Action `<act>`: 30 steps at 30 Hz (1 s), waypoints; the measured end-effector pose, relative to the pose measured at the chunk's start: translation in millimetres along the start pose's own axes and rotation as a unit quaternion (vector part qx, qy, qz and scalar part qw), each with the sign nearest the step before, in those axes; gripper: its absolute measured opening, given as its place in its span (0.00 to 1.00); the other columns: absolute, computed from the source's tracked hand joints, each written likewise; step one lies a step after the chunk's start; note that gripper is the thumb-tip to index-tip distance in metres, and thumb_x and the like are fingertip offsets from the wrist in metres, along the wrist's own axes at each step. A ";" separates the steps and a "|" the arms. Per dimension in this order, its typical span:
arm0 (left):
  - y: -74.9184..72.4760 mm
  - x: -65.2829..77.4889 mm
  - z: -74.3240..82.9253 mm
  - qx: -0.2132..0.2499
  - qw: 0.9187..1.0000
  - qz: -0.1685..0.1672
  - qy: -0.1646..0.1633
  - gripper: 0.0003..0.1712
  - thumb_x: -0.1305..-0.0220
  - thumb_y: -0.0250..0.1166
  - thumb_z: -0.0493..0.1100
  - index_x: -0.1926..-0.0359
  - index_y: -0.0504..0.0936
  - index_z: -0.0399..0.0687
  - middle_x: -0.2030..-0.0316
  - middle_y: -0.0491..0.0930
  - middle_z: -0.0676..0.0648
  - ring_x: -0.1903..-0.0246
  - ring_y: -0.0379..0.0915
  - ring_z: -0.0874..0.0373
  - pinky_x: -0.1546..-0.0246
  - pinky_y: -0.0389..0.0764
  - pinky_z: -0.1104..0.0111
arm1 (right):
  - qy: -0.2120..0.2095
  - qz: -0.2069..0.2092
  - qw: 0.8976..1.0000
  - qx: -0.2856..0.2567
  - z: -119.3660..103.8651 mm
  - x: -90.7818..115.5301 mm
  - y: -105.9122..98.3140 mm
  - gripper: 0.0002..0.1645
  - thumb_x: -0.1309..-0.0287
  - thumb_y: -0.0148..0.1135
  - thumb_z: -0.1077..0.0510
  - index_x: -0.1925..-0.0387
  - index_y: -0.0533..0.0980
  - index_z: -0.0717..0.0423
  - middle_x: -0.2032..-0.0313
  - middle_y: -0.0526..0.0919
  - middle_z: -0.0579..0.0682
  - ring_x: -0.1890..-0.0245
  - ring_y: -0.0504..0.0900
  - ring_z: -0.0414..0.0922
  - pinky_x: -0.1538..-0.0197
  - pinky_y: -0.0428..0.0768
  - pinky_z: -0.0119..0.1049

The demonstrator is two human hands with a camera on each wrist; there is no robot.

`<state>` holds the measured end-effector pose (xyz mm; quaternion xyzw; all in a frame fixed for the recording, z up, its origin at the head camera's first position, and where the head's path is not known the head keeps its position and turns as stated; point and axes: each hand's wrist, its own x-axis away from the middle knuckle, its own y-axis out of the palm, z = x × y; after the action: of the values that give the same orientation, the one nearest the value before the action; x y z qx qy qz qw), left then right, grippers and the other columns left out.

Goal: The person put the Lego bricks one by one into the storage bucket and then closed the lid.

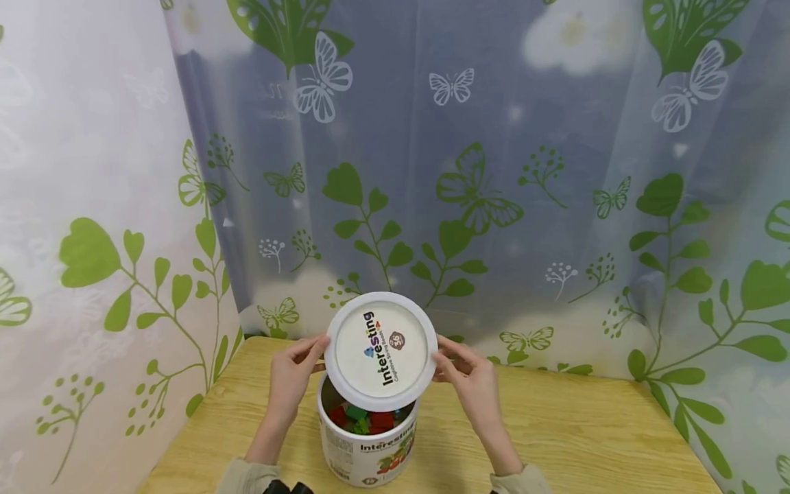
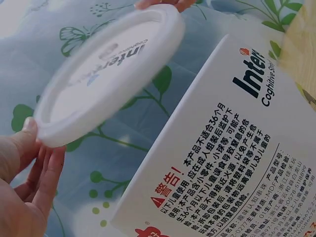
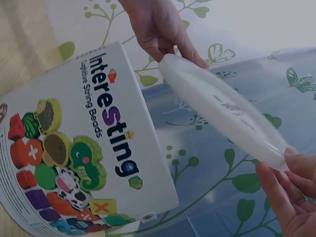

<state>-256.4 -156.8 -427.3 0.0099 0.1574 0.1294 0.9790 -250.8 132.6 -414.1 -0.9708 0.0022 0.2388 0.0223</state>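
Observation:
A round white lid [image 1: 380, 351] with printed lettering is held above a white bucket [image 1: 370, 453]. On its left edge the left hand [image 1: 295, 374] pinches the rim between thumb and fingers; opposite, the right hand [image 1: 472, 384] grips the other edge the same way. Tilted, the lid covers the far part of the bucket's mouth in the head view. Red and green pieces [image 1: 361, 418] show inside the bucket. Both wrist views show a gap between the lid [image 2: 111, 74] and the bucket's top edge, with the bucket's printed side [image 3: 89, 148] close by.
The bucket stands on a light wooden table [image 1: 574, 432]. Behind the table hangs a curtain [image 1: 395, 171] with green leaves and butterflies, and a similar patterned sheet [image 1: 111, 240] lines the left side.

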 end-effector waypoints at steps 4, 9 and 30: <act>0.6 0.1 -0.3 -0.021 0.999 0.004 -0.029 0.19 0.33 0.70 0.44 0.46 0.86 0.36 0.52 0.86 0.37 0.68 0.82 0.64 0.67 0.87 0.71 | 0.056 -0.012 0.998 -0.019 3.9 -0.2 0.3 0.22 0.37 0.68 0.64 0.42 0.80 0.65 0.57 0.82 0.64 0.71 0.87 0.42 0.64 0.88 0.41; -0.7 0.6 -4.4 -0.048 0.997 -0.005 -0.056 0.22 0.33 0.70 0.45 0.45 0.85 0.35 0.50 0.85 0.36 0.70 0.80 0.64 0.68 0.86 0.72 | 0.115 -0.024 0.993 -0.027 7.1 0.5 -1.0 0.21 0.36 0.68 0.64 0.42 0.80 0.66 0.56 0.84 0.64 0.71 0.86 0.43 0.63 0.88 0.39; -16.5 8.4 -28.9 -0.130 0.986 -0.008 -0.103 0.22 0.33 0.71 0.47 0.48 0.86 0.32 0.60 0.87 0.38 0.72 0.81 0.59 0.68 0.86 0.71 | 0.119 -0.099 0.982 0.113 30.9 14.8 10.5 0.22 0.39 0.71 0.62 0.46 0.81 0.70 0.52 0.82 0.65 0.69 0.88 0.55 0.66 0.87 0.37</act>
<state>-253.6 -171.2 -458.3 -0.1050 0.0380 0.1392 0.9839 -252.2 123.7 -448.8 -0.9789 -0.0640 0.1168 0.1547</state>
